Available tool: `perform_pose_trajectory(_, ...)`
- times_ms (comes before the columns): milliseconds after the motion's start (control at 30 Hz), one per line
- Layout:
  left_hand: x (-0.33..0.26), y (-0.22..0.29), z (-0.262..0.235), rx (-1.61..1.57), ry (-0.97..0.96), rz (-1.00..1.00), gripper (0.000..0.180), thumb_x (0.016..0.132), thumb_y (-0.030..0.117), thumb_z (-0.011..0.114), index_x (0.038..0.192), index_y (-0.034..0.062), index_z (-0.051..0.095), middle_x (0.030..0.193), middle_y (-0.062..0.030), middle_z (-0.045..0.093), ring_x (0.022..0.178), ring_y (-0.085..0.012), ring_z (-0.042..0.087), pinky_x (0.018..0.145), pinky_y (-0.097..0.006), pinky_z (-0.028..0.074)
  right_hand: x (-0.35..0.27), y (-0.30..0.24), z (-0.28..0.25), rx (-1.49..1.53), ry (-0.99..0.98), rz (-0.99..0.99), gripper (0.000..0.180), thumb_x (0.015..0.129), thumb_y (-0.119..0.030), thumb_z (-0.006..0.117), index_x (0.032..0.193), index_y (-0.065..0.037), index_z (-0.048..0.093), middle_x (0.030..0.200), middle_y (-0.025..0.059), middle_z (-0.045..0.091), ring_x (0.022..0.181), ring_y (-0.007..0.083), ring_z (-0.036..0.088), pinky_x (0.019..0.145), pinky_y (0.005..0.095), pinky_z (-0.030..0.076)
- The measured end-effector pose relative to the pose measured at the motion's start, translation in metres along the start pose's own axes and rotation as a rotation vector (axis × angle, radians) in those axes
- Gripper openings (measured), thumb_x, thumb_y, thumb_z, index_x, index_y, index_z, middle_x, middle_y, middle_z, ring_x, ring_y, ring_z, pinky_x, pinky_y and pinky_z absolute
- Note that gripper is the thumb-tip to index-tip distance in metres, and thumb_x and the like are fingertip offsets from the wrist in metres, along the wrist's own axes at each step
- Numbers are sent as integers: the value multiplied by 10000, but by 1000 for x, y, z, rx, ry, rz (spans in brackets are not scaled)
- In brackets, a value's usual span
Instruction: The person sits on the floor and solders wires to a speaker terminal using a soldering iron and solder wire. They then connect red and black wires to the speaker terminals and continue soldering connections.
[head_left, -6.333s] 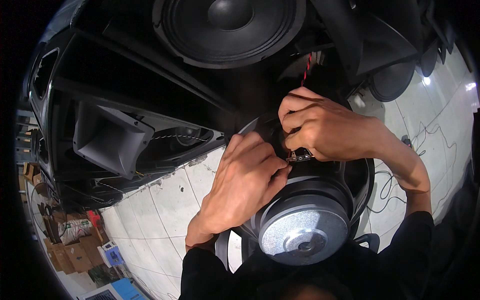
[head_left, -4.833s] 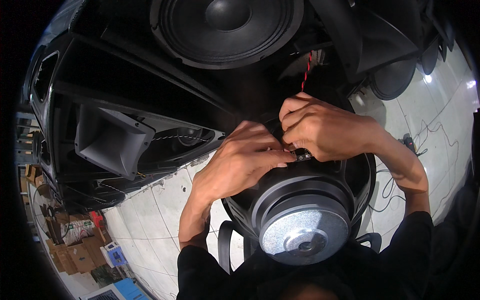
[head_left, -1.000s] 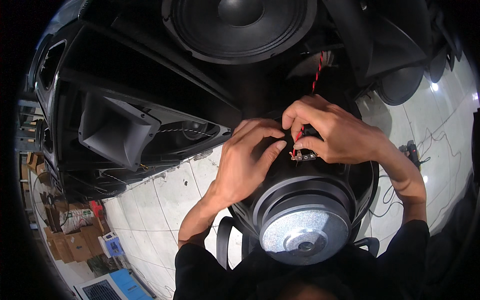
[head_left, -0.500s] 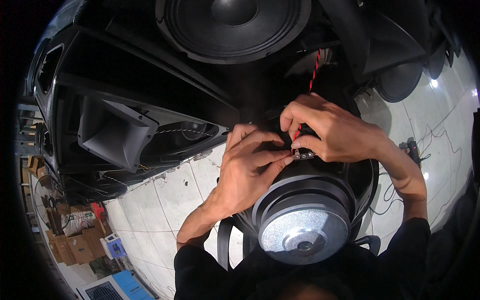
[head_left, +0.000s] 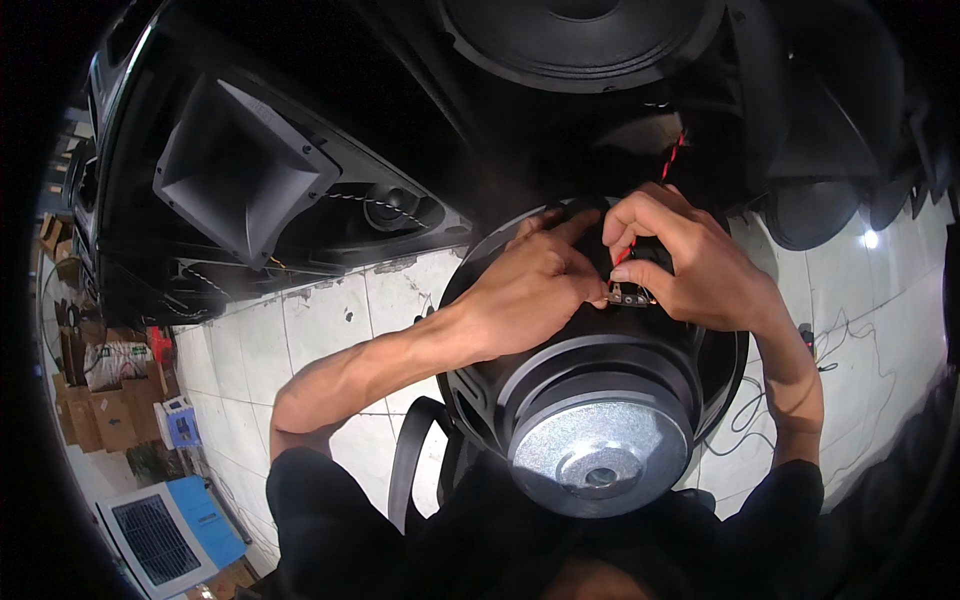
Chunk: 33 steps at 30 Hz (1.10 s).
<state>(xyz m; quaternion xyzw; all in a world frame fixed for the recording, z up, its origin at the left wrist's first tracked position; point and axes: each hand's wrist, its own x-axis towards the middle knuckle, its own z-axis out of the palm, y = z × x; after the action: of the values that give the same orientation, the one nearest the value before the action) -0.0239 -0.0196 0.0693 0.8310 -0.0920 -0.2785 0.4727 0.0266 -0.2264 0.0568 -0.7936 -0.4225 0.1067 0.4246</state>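
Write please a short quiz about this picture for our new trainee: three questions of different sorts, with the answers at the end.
1. Multiple choice: which colours has the twisted wire pinched in the right hand?
A) blue and white
B) red and black
C) green and yellow
2. True or false: the left hand is off the silver magnet.
3. Fill in: in the picture, the terminal lies ____ the magnet.

Key:
1. B, red and black.
2. True; its thumb is by the terminal.
3. Above.
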Motion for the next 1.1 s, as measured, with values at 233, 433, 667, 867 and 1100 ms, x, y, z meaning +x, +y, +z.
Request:
perform_pose_trajectory(233, -5, -5, -3, 227, 59, 114, 269, 889, 216, 579, 946, -5, 722, 1393, -207, 470, 1336, -357, 380, 1106, -439, 302, 1, 0, 1, -10, -5, 34, 244, 806, -21, 669, 1021, -40, 555, 912, 94, 614, 932, 269, 610, 933, 387, 426)
perform_pose_trajectory(433, -1, -7, -20, 496, 248, 322, 233, 869, 195, 660, 1046, 54, 715, 1365, -200, 515, 1359, -380, 368, 1091, -494, 348, 2, -2, -1, 2, -20, 22, 238, 805, -25, 671, 1015, -42, 559, 893, 91, 606, 927, 261, 606, 935, 396, 427)
perform_pose_trajectory(667, 7, -15, -25, 564, 132, 884, 185, 747, 44, 721, 931, 26, 710, 894, -91, 697, 824, -253, 679, 799, -362, 553, 2, -1, -1, 8, -28, 39, 212, 805, -24, 656, 993, -42, 558, 893, 97, 609, 926, 254, 609, 990, 426, 394)
perform_pose_trajectory(867, 4, -11, -26, 727, 84, 966, 254, 693, 44, 719, 944, 9, 708, 888, -110, 696, 794, -250, 684, 655, -308, 573, 0, -3, -1, 1, -25, 41, 198, 805, -11, 634, 985, -43, 556, 893, 97, 613, 922, 259, 607, 995, 436, 389)
perform_pose_trajectory(1100, 2, -6, -22, 972, 101, 1076, 284, 686, 63, 718, 961, -6, 707, 895, -128, 696, 796, -251, 682, 646, -311, 577, 1, -2, -1, -39, -1, -23, 244, 777, 4, 679, 973, -45, 545, 872, 89, 613, 927, 276, 607, 951, 436, 416)
